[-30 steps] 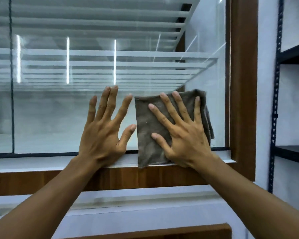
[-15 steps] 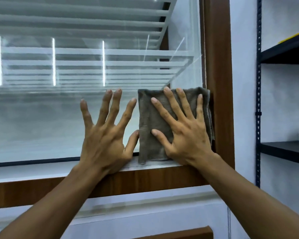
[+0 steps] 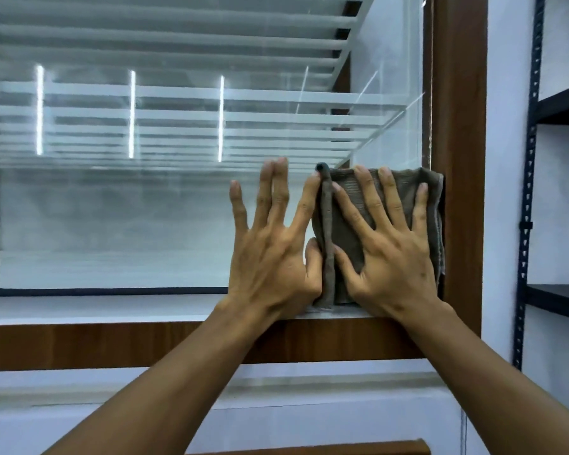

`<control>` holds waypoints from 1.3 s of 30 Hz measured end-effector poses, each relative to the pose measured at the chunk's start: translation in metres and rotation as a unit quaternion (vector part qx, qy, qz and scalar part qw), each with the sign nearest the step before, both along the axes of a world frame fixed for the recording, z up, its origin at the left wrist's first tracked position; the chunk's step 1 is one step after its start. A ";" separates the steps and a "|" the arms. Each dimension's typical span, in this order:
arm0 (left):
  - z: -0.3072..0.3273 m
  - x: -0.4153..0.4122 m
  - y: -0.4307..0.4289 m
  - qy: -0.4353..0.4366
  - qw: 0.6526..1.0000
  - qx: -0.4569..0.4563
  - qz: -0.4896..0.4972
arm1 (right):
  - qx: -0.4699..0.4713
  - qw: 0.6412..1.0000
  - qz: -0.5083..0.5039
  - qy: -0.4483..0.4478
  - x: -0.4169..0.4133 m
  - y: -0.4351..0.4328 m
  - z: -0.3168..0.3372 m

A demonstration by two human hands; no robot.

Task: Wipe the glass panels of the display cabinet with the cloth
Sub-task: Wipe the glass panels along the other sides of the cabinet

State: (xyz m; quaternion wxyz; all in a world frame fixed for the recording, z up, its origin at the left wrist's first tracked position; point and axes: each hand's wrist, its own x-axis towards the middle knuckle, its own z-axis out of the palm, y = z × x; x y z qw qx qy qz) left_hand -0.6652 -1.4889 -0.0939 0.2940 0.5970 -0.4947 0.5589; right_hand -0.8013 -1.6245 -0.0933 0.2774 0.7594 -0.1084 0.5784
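A grey-brown cloth lies flat against the glass panel of the display cabinet, in the panel's lower right corner beside the brown wooden frame. My right hand presses on the cloth with fingers straight and spread. My left hand rests flat on the glass just left of it, fingers spread upward; its index finger and thumb touch the cloth's bunched left edge.
White glass shelves show behind the panel. A wooden rail runs under the glass. A dark metal shelving rack stands against the white wall to the right.
My right hand slid the cloth right until it reached the wooden frame. The left hand followed, and the cloth's left edge bunched into a fold against it.
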 end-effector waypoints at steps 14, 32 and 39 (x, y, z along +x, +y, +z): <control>-0.007 0.002 0.004 -0.001 0.997 -0.010 -0.073 | -0.022 0.999 -0.022 0.039 -0.008 -0.010 0.049; 0.201 -0.057 -0.044 0.012 0.992 -0.028 -0.120 | -0.026 0.997 0.029 0.059 -0.002 -0.012 0.236; 0.178 -0.043 -0.041 -0.015 0.998 0.005 -0.059 | 0.008 0.998 0.050 0.039 -0.012 -0.012 0.207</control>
